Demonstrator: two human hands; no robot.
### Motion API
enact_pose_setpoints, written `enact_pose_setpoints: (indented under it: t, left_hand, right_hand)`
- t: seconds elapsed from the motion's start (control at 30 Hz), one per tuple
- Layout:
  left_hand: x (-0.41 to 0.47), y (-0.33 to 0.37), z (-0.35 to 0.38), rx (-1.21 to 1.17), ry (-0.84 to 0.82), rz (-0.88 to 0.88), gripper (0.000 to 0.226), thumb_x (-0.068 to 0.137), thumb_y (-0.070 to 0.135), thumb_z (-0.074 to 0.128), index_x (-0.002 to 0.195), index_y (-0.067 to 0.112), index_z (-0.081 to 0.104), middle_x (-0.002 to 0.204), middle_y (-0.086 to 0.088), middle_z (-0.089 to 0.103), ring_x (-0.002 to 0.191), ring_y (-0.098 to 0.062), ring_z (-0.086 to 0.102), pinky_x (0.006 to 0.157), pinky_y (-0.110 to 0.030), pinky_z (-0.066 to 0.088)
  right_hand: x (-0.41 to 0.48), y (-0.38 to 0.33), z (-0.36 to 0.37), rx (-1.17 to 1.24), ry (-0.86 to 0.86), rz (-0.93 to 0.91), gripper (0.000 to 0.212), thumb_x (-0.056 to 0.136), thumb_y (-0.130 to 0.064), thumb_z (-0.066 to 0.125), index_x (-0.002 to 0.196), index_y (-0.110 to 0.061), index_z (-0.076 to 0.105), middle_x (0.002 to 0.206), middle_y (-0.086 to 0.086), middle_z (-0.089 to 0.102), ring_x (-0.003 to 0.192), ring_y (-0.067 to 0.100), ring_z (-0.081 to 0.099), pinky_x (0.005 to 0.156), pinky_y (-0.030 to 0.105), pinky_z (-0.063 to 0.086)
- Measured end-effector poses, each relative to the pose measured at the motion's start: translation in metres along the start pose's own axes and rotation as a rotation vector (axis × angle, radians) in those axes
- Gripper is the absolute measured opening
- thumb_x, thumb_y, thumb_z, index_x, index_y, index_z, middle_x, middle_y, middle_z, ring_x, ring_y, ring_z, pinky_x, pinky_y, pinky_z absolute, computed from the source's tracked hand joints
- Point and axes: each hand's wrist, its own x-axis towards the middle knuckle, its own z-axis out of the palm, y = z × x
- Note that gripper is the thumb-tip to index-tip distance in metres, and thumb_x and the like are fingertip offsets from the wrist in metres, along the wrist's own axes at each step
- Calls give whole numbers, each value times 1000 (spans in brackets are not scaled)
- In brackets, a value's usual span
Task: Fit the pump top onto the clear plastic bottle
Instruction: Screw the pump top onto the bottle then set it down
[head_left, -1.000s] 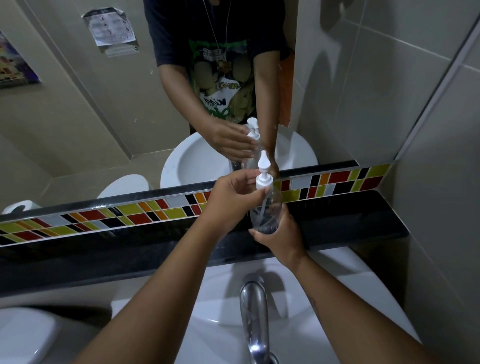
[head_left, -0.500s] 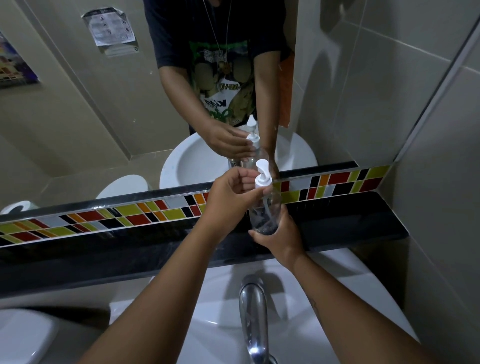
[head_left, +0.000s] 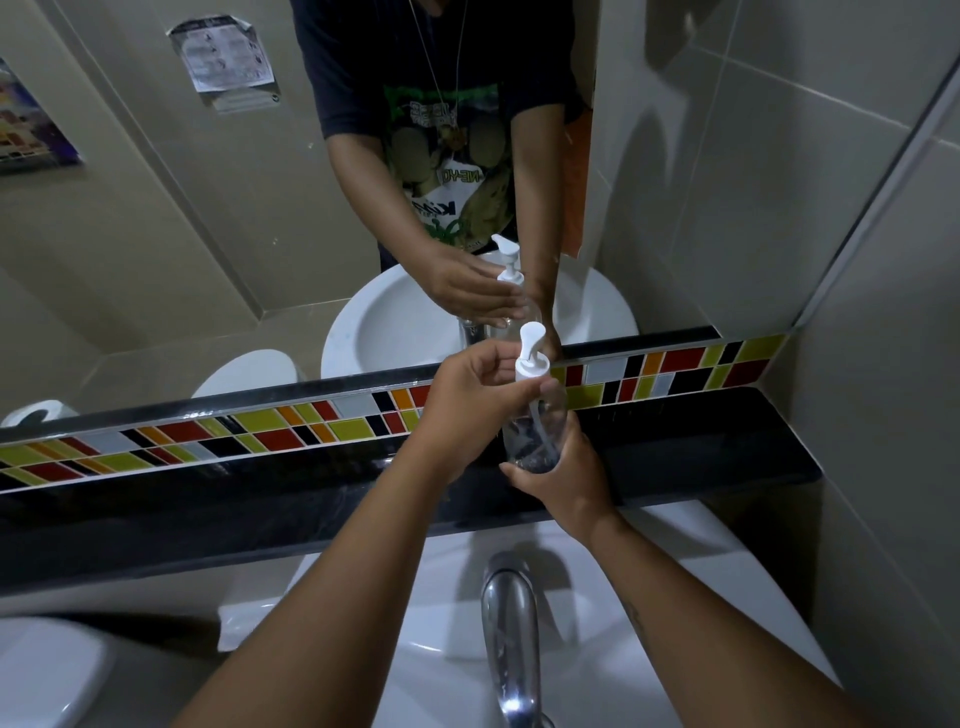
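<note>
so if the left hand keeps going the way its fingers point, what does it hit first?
Probably the pump top: the left hand points right at its collar on the clear bottle, fingers apparently touching already.

Clear glossy plastic bottle (head_left: 535, 426), matt white plastic pump top (head_left: 531, 358), shiny metal tap (head_left: 509, 623), glossy black ledge (head_left: 727, 447).

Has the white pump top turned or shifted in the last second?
Yes. The white pump top has turned: its nozzle, earlier pointing up at the mirror, now swings leftward along the coloured tile strip, while the clear plastic bottle stays put.
</note>
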Motion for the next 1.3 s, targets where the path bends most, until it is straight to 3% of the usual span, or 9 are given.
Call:
enact_pose_setpoints:
  t: [0.2, 0.4, 0.5, 0.6, 0.8, 0.97, 1.03, 1.2, 1.3]
  left_hand:
    - [-2, -3, 8, 81, 34, 51, 37, 85, 13, 82, 119, 9, 68, 112, -8, 78, 105, -23, 76, 94, -45, 62]
    - [-5, 0, 26, 81, 212, 64, 40, 73, 23, 92, 95, 19, 58, 87, 5, 66, 76, -6, 63, 63, -11, 52]
    - [-4, -5, 26, 86, 254, 72, 36, 74, 23, 91, 92, 16, 61, 86, 0, 70, 76, -10, 64, 65, -19, 53]
    - [-1, -8, 21, 72, 239, 79, 34, 77, 19, 89, 96, 4, 66, 92, -11, 77, 84, -25, 75, 73, -35, 64]
    - [3, -8, 5, 101, 101, 91, 24, 81, 13, 86, 96, 8, 68, 90, -4, 79, 85, -16, 78, 72, -26, 63]
    - [10, -6, -7, 67, 0, 60, 32, 81, 12, 87, 102, 1, 66, 99, -20, 78, 96, -38, 76, 88, -53, 62]
    - [10, -6, -6, 59, -23, 45, 36, 83, 13, 85, 110, 2, 65, 105, -19, 78, 101, -36, 76, 91, -56, 61]
    - [-1, -10, 16, 66, 149, 87, 40, 79, 16, 87, 112, 8, 64, 108, -8, 77, 101, -23, 75, 90, -41, 63]
    - [-2, -15, 23, 4, 282, 78, 39, 73, 19, 92, 93, 7, 62, 94, -16, 77, 93, -35, 75, 82, -51, 64]
  right_hand:
    - [-1, -1, 2, 18, -7, -3, 85, 58, -35, 89, 128, -26, 42, 125, -1, 60, 113, 11, 59, 87, 18, 48]
    - [-3, 0, 6, -17, 27, 45, 87, 57, -43, 86, 129, -31, 39, 131, 1, 56, 118, 13, 55, 90, 26, 46]
    - [-7, -3, 11, -53, 95, 55, 82, 56, -48, 84, 124, -27, 43, 126, 3, 58, 115, 20, 58, 90, 37, 53]
    - [-10, -6, 13, -101, 144, 33, 75, 59, -47, 85, 119, -25, 46, 120, 4, 61, 110, 20, 60, 84, 32, 53]
    - [-8, -8, 14, -145, 181, 19, 68, 57, -44, 87, 111, -23, 51, 111, 3, 65, 102, 20, 63, 75, 26, 48]
    - [-7, -11, 15, -195, 202, 48, 69, 54, -45, 87, 108, -21, 52, 104, 5, 64, 93, 24, 64, 67, 25, 40]
    - [-9, -12, 15, -203, 201, 53, 72, 55, -46, 88, 111, -20, 52, 107, 6, 63, 95, 23, 63, 67, 24, 39]
    - [-12, -13, 16, -190, 195, 46, 74, 57, -44, 86, 117, -21, 49, 116, 5, 62, 103, 22, 62, 73, 28, 46]
    - [-13, -11, 16, -190, 190, 47, 75, 57, -46, 85, 118, -23, 48, 116, 3, 61, 104, 20, 61, 75, 31, 48]
